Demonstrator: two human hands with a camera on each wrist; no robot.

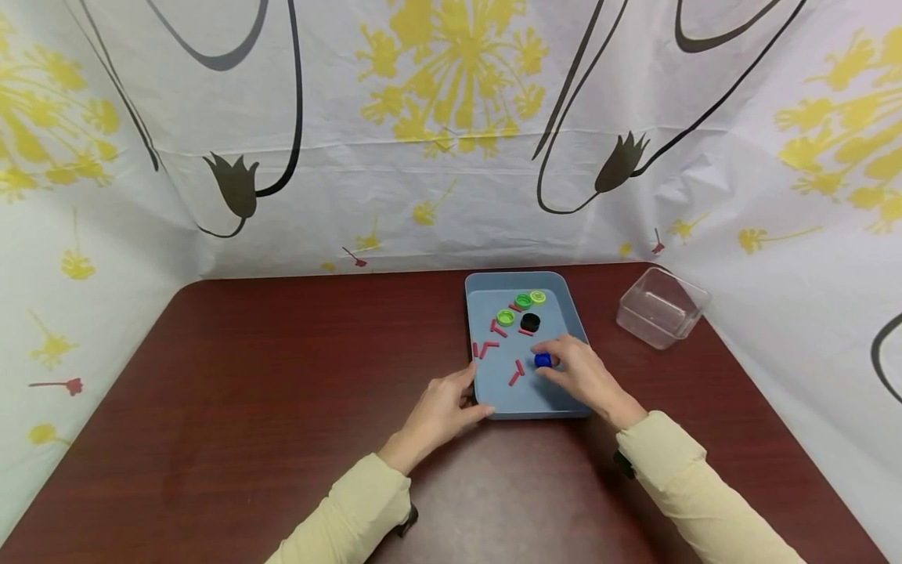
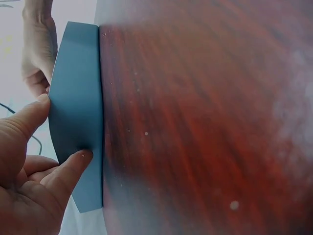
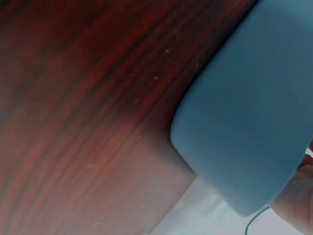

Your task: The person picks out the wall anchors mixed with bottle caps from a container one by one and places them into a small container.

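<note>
A blue-grey tray lies on the table, and its outer wall fills much of both wrist views. My left hand grips the tray at its near left corner, with one digit at the rim and another against the outer wall. Over the near right part of the tray, my right hand pinches a small blue bottle cap between thumb and fingers. Behind it in the tray lie a black cap, a light green cap, a green cap and a yellow-green cap.
Several short red sticks lie scattered in the tray. A clear plastic box stands to the right of the tray, near the table's right edge. The dark red wooden table extends left, and a patterned white sheet hangs behind it.
</note>
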